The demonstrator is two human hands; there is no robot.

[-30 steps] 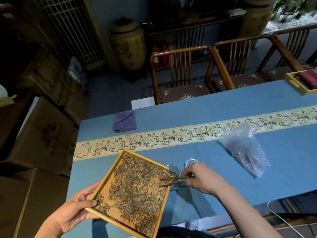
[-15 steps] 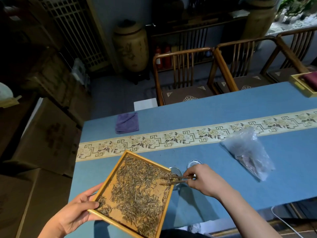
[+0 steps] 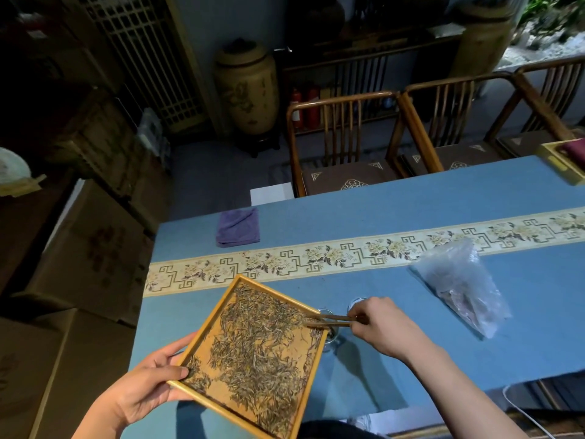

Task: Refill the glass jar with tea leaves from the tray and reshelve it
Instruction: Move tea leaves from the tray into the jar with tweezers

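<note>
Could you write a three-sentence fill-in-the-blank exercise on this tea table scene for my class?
1. The left hand grips the wooden ____ of tea leaves.
2. The right hand pinches wooden ____, their tips at the tea leaves beside the glass jar.
3. The folded cloth on the table is ____ in colour.

Missing words: tray; tongs; purple

Tea shop — ceramic urn [image 3: 248, 90], stacked cartons [image 3: 95, 245].

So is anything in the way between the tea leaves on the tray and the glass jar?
Nothing visible: the tray corner overhangs the glass jar, with only the tweezers in the right hand reaching across to the tea leaves.
</note>
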